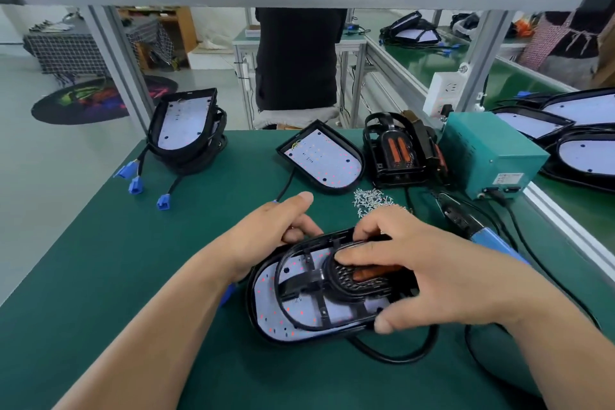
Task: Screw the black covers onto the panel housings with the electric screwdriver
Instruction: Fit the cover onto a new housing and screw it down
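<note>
Forearms: both of yours enter from the bottom edge, bare, converging over the work.
Panel housing: flat on the green mat directly in front of you, white LED board up.
Black cover: seated on the housing; its oval grille lies under your right fingers.
Right hand: palm down across the cover, fingers curled over its far rim, thumb on the near rim. It is grasping the cover.
Left hand: fingers curled round the housing's far-left rim, thumb stretched out. It is grasping the housing.
Electric screwdriver: lying on the mat just beside your right hand, untouched.
Screws: loose heap just beyond your right hand.
Open room: the widest stretch of mat lies to your left.
Right edge: aluminium rail, near the screwdriver.
Far side: second housing, stacked covers and teal power box.
</note>
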